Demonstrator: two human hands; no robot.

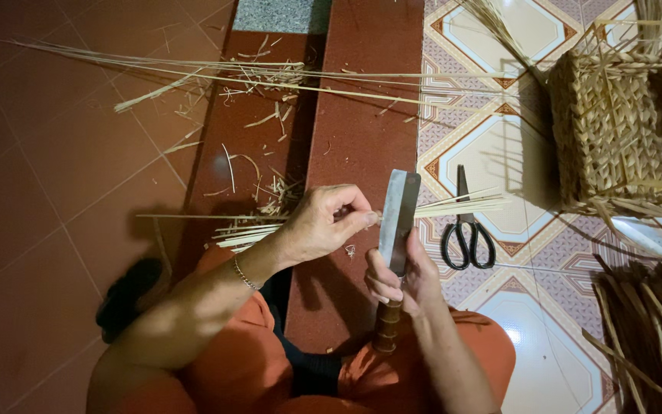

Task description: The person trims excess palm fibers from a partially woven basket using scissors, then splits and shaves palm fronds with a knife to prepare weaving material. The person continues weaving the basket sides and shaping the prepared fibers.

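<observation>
Head view, centre of frame: left hand [322, 224] pinching thin pale reed strips [453, 205] against the flat blade of a cleaver-like knife [398, 218]. Right hand [404, 280] just below, closed round the knife where blade meets its wooden handle [386, 326], blade upright. Strips running left to right across the blade. Right of the knife, black scissors [467, 238] lying on patterned tiles. Upper right, half-woven basket [614, 130]. Upper left, loose reed trimmings [262, 77] scattered over red floor.
</observation>
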